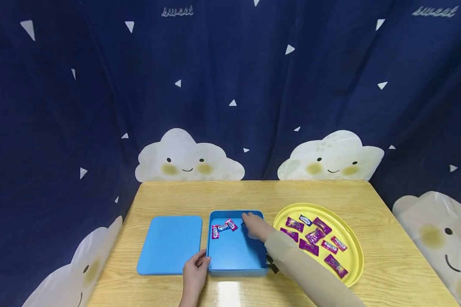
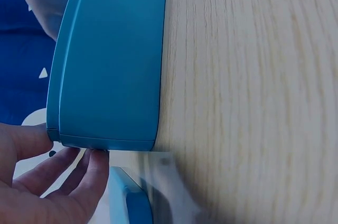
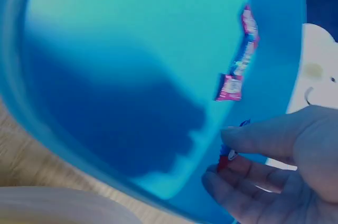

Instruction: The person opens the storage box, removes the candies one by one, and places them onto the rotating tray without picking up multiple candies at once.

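Observation:
In the head view an open blue box (image 1: 236,256) sits on the table, with several small wrapped candies (image 1: 223,227) lying in its left part. My left hand (image 1: 195,269) grips the box's near left corner; in the left wrist view its thumb (image 2: 33,140) is at the rim and its fingertips press the outer side wall. Over the box's far right part, my right hand (image 1: 256,226) pinches a small wrapped candy (image 3: 227,156) between thumb and fingers. The fingers cover most of it; bits of blue and red wrapper show.
Right of the box, a round yellow tray (image 1: 354,262) bears several purple, pink and blue wrapped candies (image 1: 309,247). A flat blue lid (image 1: 170,245) lies left of the box. Behind the wooden table (image 1: 253,194) hangs a dark blue curtain (image 1: 215,115) with clouds.

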### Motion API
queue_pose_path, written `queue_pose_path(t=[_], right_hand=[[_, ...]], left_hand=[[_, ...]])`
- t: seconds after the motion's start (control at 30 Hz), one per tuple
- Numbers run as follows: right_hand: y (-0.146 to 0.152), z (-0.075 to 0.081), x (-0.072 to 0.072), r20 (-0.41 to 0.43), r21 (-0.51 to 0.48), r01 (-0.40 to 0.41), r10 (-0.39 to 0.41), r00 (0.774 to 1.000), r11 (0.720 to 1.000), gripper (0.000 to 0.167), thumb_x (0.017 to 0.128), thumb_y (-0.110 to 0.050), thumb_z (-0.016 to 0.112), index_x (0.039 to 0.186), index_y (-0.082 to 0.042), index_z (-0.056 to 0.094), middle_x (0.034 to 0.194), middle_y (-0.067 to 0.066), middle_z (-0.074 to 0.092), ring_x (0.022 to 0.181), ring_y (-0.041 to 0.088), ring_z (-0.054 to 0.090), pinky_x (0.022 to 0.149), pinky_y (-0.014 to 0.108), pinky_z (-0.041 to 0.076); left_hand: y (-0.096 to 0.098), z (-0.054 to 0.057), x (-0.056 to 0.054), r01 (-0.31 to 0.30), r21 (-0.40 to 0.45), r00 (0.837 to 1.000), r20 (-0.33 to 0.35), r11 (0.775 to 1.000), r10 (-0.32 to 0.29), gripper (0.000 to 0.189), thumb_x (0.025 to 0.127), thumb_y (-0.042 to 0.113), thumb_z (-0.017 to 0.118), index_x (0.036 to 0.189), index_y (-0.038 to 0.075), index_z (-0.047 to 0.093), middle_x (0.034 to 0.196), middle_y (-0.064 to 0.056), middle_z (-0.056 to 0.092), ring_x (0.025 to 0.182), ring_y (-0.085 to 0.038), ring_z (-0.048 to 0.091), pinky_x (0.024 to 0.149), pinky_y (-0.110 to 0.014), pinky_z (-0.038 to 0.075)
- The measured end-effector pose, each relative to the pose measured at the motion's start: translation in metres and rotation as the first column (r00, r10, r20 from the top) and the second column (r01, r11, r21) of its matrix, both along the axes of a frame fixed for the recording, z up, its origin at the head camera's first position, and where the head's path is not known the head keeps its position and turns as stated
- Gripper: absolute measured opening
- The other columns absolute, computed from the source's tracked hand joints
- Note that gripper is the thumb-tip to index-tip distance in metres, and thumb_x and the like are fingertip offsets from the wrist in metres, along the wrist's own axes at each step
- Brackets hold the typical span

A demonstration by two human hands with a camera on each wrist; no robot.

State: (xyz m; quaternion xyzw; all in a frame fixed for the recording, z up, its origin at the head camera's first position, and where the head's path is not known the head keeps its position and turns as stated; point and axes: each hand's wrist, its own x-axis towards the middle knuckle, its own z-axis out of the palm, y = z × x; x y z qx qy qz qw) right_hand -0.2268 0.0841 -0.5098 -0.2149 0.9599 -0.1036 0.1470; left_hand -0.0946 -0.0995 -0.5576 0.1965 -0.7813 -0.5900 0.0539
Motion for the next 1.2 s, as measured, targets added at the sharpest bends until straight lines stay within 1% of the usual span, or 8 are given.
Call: queue_pose_path(t=[0.13,0.23,0.37,0.53,0.67,0.87,1.07,1.2], right_hand=[[0.009,0.006,0.0,-0.003,-0.092,0.021,-0.021,1.0,0.996,0.021,0.083,0.002,0.062,0.1,-0.006,0.053,0.09,0.008,0.054,0.081,0.021,0.053,0.077,0.037,0.051],[0.021,0.009,0.001,-0.009,-0.172,0.05,-0.052,0.999,0.984,0.02,0.082,0.003,0.062,0.099,-0.006,0.054,0.089,0.006,0.054,0.079,0.02,0.051,0.075,0.037,0.051],[0.041,0.015,0.002,-0.048,-0.276,0.061,-0.078,0.996,0.959,0.021,0.08,0.006,0.061,0.097,-0.004,0.053,0.087,0.007,0.053,0.077,0.02,0.049,0.071,0.036,0.049],[0.071,0.022,0.006,-0.091,-0.358,0.069,-0.108,0.99,0.931,0.023,0.078,0.009,0.059,0.097,-0.002,0.052,0.084,0.007,0.05,0.073,0.017,0.048,0.062,0.031,0.045],[0.096,0.025,0.016,-0.091,-0.376,0.103,-0.148,0.985,0.921,0.023,0.079,0.009,0.058,0.099,0.0,0.051,0.082,0.007,0.051,0.07,0.016,0.048,0.059,0.029,0.044],[0.129,0.02,0.033,-0.06,-0.388,0.159,-0.197,0.979,0.908,0.022,0.08,0.006,0.06,0.1,0.002,0.051,0.08,0.005,0.049,0.071,0.015,0.046,0.061,0.029,0.042],[0.151,0.006,0.048,0.003,-0.379,0.207,-0.222,0.975,0.902,0.025,0.076,0.008,0.062,0.098,-0.001,0.052,0.08,0.004,0.051,0.071,0.014,0.047,0.061,0.028,0.044],[0.159,-0.006,0.055,0.024,-0.367,0.198,-0.204,0.979,0.909,0.026,0.072,0.01,0.063,0.091,-0.003,0.051,0.074,0.003,0.049,0.065,0.013,0.044,0.057,0.024,0.041]], left_hand=[[0.0,0.0,0.0,0.003,0.002,1.0,0.0,1.0,-0.003,0.03,0.083,0.001,0.062,0.111,-0.01,0.061,0.095,-0.02,0.066,0.084,-0.025,0.064,0.066,-0.028,0.055],[0.0,0.0,0.0,-0.001,0.001,1.0,0.007,1.0,0.001,0.03,0.083,0.001,0.062,0.111,-0.01,0.061,0.095,-0.02,0.066,0.084,-0.025,0.064,0.067,-0.028,0.055],[0.0,0.0,0.0,0.0,-0.004,1.0,0.019,1.0,0.0,0.03,0.084,0.001,0.062,0.112,-0.01,0.06,0.097,-0.021,0.065,0.085,-0.026,0.064,0.068,-0.029,0.055],[-0.001,0.002,0.0,0.01,-0.005,1.0,0.014,1.0,-0.01,0.031,0.084,0.002,0.062,0.113,-0.01,0.059,0.099,-0.022,0.064,0.087,-0.028,0.063,0.069,-0.03,0.055],[-0.001,0.002,0.0,0.014,-0.008,1.0,0.009,1.0,-0.014,0.031,0.084,0.001,0.062,0.112,-0.011,0.059,0.098,-0.022,0.065,0.087,-0.028,0.064,0.069,-0.03,0.055],[-0.001,0.002,0.0,0.012,-0.012,1.0,0.006,1.0,-0.012,0.031,0.084,0.001,0.062,0.113,-0.01,0.059,0.098,-0.022,0.065,0.087,-0.028,0.064,0.069,-0.03,0.055],[-0.001,0.0,0.0,0.006,-0.027,1.0,0.0,1.0,-0.006,0.031,0.083,0.001,0.062,0.112,-0.01,0.06,0.098,-0.022,0.065,0.087,-0.028,0.064,0.069,-0.03,0.055],[0.0,0.0,0.0,0.011,-0.019,1.0,-0.004,1.0,-0.011,0.031,0.083,0.0,0.062,0.112,-0.01,0.06,0.098,-0.023,0.065,0.086,-0.028,0.064,0.069,-0.03,0.055]])
